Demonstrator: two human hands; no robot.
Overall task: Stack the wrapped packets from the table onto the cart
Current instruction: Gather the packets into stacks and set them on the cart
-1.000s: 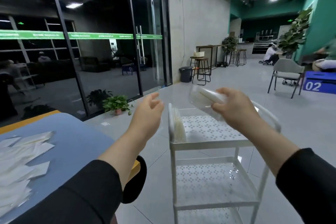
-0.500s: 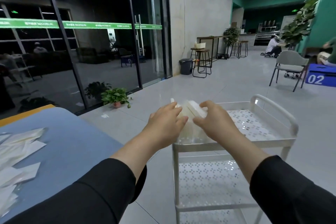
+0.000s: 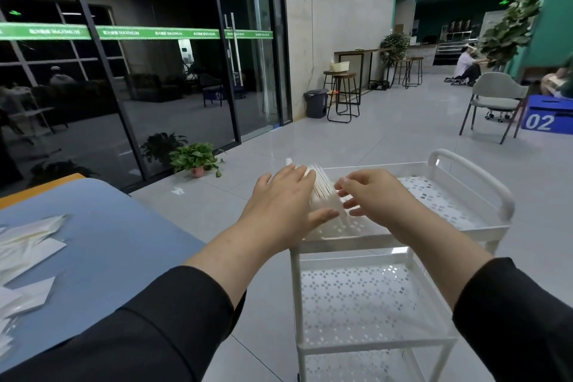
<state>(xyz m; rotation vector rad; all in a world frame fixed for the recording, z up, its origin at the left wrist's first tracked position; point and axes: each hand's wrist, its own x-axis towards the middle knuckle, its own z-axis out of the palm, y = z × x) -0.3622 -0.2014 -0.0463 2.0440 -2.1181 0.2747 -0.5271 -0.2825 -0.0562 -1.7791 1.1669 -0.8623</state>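
Both hands meet over the top shelf of the white cart (image 3: 465, 228), at its end nearest the table. The left hand (image 3: 280, 205) lies flat with straight fingers against the near-left side of a row of wrapped packets (image 3: 322, 192) that stand on edge on that shelf, its thumb reaching along the foot of the row; it presses rather than grasps. The right hand (image 3: 376, 195) comes at the same row from the other side, its fingers loosely bent and the fingertips (image 3: 341, 187) touching the outermost packet; whether they pinch it or only rest on it cannot be told, as the fingers are slightly blurred. The packets stand upright between the two hands, fanned a little at the top, at the cart's left end; the rest of the perforated shelf toward the curved handle (image 3: 477, 177) shows its bare pattern. Below it the middle shelf (image 3: 366, 304) of the cart is in view. Left of the cart, a blue table (image 3: 102, 245) carries more wrapped packets (image 3: 28, 251) lying flat and scattered at its far left edge. Beyond the cart, by the glass wall, sits a small potted plant (image 3: 195, 158), and farther off to the right a grey chair (image 3: 496, 99) and a blue box (image 3: 548, 116) marked 02.
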